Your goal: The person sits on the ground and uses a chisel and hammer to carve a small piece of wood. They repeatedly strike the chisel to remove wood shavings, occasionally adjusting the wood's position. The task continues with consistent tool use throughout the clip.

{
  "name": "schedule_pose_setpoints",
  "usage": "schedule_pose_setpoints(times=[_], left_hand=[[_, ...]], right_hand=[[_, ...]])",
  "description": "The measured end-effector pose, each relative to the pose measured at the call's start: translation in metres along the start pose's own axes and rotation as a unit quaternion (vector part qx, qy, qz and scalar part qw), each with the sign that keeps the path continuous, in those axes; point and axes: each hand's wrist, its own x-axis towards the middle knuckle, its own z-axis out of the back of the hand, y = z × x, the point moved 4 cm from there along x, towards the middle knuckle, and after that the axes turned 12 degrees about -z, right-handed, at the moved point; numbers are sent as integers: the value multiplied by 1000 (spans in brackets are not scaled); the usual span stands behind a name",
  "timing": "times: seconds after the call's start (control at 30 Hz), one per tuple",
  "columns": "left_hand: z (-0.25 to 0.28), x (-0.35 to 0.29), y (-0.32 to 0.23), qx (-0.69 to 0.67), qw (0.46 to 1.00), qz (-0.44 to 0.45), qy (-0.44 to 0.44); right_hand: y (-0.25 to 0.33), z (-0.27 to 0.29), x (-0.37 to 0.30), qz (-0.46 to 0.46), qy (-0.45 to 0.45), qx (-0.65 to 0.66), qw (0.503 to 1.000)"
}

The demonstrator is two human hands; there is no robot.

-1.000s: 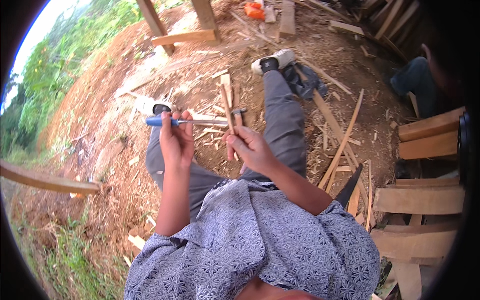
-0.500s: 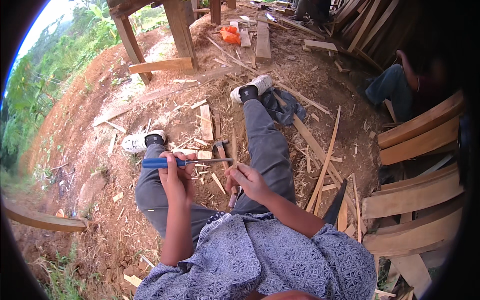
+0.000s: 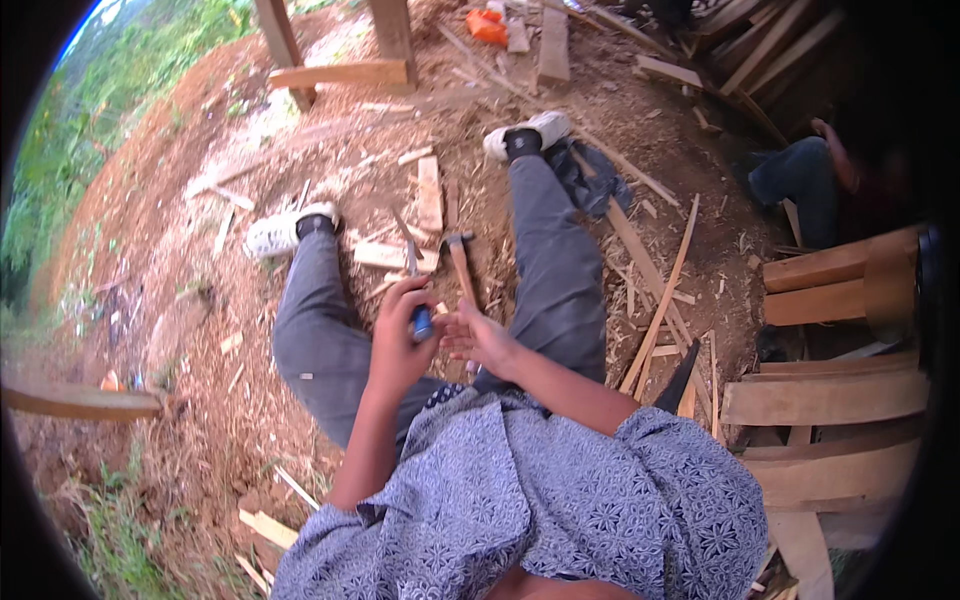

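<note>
My left hand point(image 3: 398, 325) is closed around the blue handle of a chisel point(image 3: 421, 322). Its metal blade points up and away from me, over pale wood offcuts, and part of the handle is hidden by my fingers. Close beside it, my right hand point(image 3: 482, 338) is held open, fingers spread toward the butt of the handle; I cannot tell whether they touch it. A hammer point(image 3: 461, 262) with a dark head and wooden handle lies on the ground between my legs, just beyond my right hand.
Wood shavings and offcuts point(image 3: 430, 195) litter the reddish soil. Long strips point(image 3: 665, 295) lie right of my leg, near a dark plastic bag point(image 3: 590, 185). Curved boards point(image 3: 820, 400) are stacked at right. Another person point(image 3: 800, 185) sits at far right. A wooden frame point(image 3: 340, 75) stands ahead.
The chisel has swung from lying crosswise to pointing away from me, its handle now inside my left fist. My right hand has come off the blade end and opened. The view has shifted slightly.
</note>
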Motion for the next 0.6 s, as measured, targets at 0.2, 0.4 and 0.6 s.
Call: schedule_pose_setpoints(times=[0.2, 0.4, 0.6], left_hand=[[-27, -48, 13, -32, 975, 20, 221], [-18, -77, 22, -26, 940, 118, 320], [22, -55, 29, -23, 956, 132, 263]], right_hand=[[-2, 7, 14, -40, 38, 33, 998], [-26, 26, 40, -69, 24, -53, 996], [-38, 38, 57, -96, -74, -164, 979]])
